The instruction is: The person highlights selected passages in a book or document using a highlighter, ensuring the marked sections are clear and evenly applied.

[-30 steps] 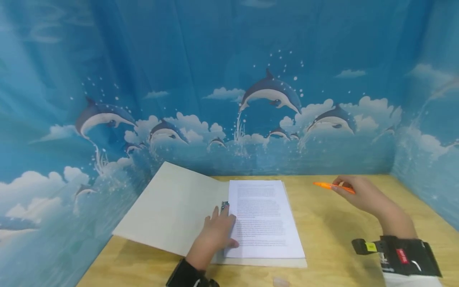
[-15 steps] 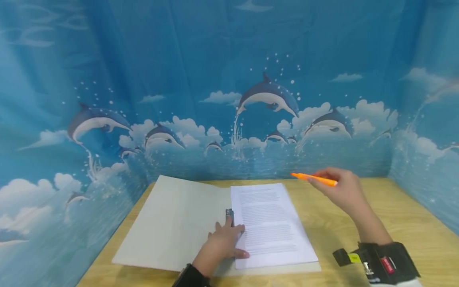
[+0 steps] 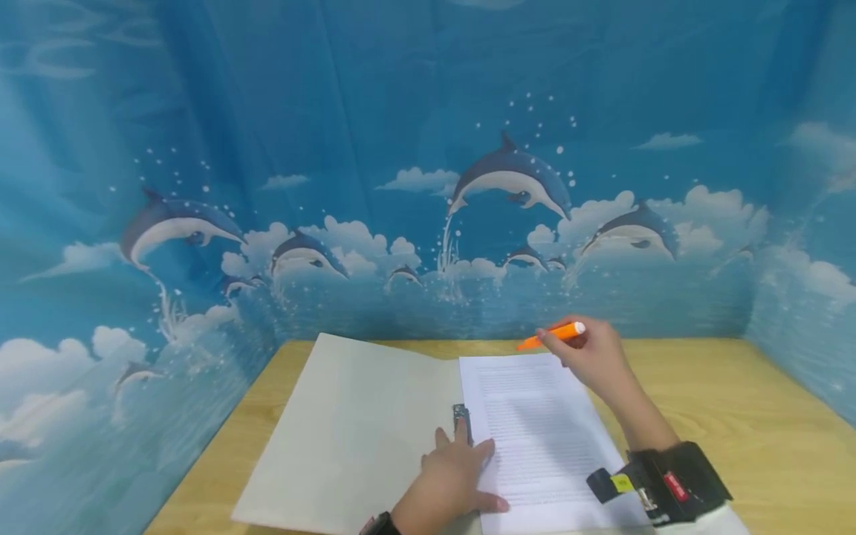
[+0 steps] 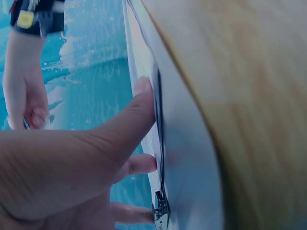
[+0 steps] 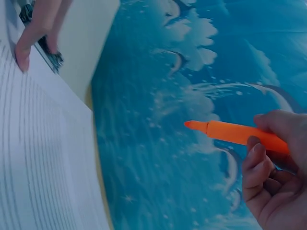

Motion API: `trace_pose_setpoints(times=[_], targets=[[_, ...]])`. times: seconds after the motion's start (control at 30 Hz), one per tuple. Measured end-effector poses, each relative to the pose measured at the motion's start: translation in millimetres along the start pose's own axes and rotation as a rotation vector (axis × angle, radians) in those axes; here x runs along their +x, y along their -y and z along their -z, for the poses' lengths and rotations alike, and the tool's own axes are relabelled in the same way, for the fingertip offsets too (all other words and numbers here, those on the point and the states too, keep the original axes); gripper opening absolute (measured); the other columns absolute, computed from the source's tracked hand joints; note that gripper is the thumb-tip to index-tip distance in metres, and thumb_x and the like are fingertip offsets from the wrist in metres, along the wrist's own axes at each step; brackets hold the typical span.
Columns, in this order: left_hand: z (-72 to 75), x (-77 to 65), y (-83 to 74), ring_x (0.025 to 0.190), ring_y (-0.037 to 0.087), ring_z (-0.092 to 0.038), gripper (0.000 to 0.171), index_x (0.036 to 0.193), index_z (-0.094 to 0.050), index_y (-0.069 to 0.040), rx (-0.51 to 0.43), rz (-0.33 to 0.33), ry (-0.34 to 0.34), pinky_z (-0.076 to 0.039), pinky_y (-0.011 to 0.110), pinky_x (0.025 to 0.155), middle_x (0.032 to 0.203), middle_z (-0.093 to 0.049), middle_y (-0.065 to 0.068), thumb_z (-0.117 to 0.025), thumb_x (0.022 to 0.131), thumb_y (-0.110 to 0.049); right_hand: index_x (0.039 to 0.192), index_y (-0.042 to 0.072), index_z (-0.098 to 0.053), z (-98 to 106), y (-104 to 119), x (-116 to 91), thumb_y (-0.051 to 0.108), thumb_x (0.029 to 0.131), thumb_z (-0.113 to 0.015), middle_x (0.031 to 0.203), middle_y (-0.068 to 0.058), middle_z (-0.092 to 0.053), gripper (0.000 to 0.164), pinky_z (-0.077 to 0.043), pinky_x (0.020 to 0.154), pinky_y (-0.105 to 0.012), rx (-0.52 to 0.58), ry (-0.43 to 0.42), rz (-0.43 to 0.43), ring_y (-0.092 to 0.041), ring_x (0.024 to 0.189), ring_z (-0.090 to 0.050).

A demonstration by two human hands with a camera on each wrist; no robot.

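Note:
An orange highlighter (image 3: 555, 336) is pinched between thumb and fingers of my right hand (image 3: 591, 357), raised over the top right corner of the printed pages (image 3: 535, 431). Its uncapped orange tip points left in the right wrist view, where the highlighter (image 5: 235, 132) shows along most of its length. My left hand (image 3: 448, 475) rests with spread fingers on the left margin of the pages, one fingertip at the metal clip (image 3: 461, 416). The pages lie in an opened folder, whose pale cover (image 3: 361, 431) is spread to the left. In the left wrist view, the thumb (image 4: 129, 120) presses at the paper's edge.
The folder lies on a light wooden table (image 3: 722, 394). A blue curtain (image 3: 401, 111) printed with dolphins and clouds stands behind the table and along both sides. Black straps with small devices (image 3: 675, 483) sit on the wrists.
My right hand has carried the highlighter leftward from beside the folder to above the top of the pages, its tip now angled down. The left hand stays on the pages' margin; the view has shifted slightly.

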State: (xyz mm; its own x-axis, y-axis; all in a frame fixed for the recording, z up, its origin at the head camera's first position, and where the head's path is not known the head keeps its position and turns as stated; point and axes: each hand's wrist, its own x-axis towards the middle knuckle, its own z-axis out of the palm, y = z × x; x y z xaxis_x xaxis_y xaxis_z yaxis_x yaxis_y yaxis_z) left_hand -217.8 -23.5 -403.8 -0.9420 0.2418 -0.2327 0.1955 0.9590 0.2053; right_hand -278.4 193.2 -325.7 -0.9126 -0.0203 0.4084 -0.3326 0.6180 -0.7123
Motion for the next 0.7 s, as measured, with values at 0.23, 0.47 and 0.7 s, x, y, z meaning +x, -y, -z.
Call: trace_pose_setpoints(times=[0.23, 0.47, 0.7], targets=[[-1.3, -0.3, -2.5, 0.126, 0.053, -0.031, 0.082, 0.126, -0.054, -0.038, 0.006, -0.015, 0.044, -0.042, 0.068, 0.079, 0.149, -0.027, 0.018, -0.071, 0.050, -0.066, 0.093, 0.007, -0.065, -42.3, -5.0, 20.4, 0.039, 0.084, -0.067, 0.071, -0.008, -0.064, 0.033, -0.046, 0.047, -0.030, 0.029, 0.079, -0.067, -0.022, 0.053, -0.056], [2.2, 3.6, -0.5, 0.127, 0.054, -0.029, 0.082, 0.126, -0.054, -0.042, -0.035, -0.019, 0.047, -0.042, 0.066, 0.079, 0.150, -0.023, 0.019, -0.073, 0.050, -0.065, 0.085, 0.006, -0.063, -74.1, -24.8, 34.5, 0.034, 0.083, -0.069, 0.068, -0.010, -0.066, 0.029, -0.046, 0.047, -0.029, 0.039, 0.097, -0.152, -0.022, 0.048, -0.058], [7.4, 6.9, 6.1, 0.127, 0.051, -0.031, 0.084, 0.127, -0.050, -0.049, -0.042, -0.042, 0.069, -0.045, 0.061, 0.082, 0.150, -0.022, 0.021, -0.076, 0.049, -0.063, 0.075, 0.004, -0.057, -93.3, -38.5, 37.0, 0.024, 0.083, -0.069, 0.058, -0.004, -0.061, 0.024, -0.042, 0.043, -0.026, -0.050, 0.053, -0.113, -0.014, 0.047, -0.054]])
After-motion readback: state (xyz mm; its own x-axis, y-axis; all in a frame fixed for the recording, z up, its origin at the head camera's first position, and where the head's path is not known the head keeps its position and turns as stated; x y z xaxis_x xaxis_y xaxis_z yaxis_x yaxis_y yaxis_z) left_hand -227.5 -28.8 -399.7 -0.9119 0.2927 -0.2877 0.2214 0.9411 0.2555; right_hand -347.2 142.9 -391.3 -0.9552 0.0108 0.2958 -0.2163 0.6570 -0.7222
